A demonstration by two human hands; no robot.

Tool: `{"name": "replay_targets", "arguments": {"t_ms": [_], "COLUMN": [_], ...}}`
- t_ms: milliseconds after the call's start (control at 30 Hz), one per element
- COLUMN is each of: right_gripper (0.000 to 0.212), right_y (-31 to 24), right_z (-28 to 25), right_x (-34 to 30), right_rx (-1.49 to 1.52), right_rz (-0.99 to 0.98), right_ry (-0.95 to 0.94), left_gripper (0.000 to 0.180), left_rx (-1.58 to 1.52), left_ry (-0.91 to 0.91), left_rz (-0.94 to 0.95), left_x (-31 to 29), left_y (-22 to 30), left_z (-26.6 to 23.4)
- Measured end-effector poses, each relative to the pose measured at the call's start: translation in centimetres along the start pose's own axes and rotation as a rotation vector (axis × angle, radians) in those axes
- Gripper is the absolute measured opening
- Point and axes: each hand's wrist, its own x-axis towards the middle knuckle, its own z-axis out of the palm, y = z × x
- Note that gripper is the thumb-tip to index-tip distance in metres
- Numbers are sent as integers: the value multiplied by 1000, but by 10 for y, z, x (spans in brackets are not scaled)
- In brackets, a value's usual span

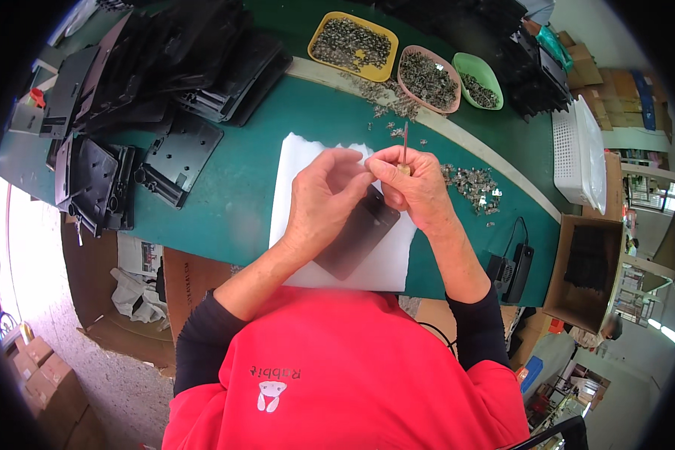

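My right hand (421, 193) is closed around a screwdriver (405, 148), its thin shaft pointing away from me and a pale yellowish handle end showing between the fingers. My left hand (316, 201) is curled, with its fingertips meeting those of my right hand; whatever small thing they pinch is too small to make out. Below both hands lies a flat dark panel (356, 241), partly covered by them. It rests on a white padded sheet (390, 266) at the near edge of the green table (240, 187).
Yellow (392, 63), pink (454, 103) and green (496, 94) trays of small metal parts stand at the back. Loose metal parts (474, 187) lie to the right. Black panels (180, 157) are stacked at left. A black charger-like device (519, 271) sits at the right edge.
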Motion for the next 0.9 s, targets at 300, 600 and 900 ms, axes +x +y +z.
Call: {"name": "replay_targets", "arguments": {"t_ms": [300,600,900], "right_gripper": [10,11,11], "right_y": [-4,2,-33], "right_z": [20,21,-17], "right_x": [-12,-14,-14], "right_rx": [176,150,-688], "right_rz": [-121,-121,-168], "right_ry": [105,151,-168], "left_gripper": [18,14,12], "left_rx": [-431,-73,529], "left_ry": [-339,-240,-357], "left_rz": [-311,-159,251], "left_x": [20,12,9], "left_y": [23,26,19], "left_z": [-21,-8,-10]}}
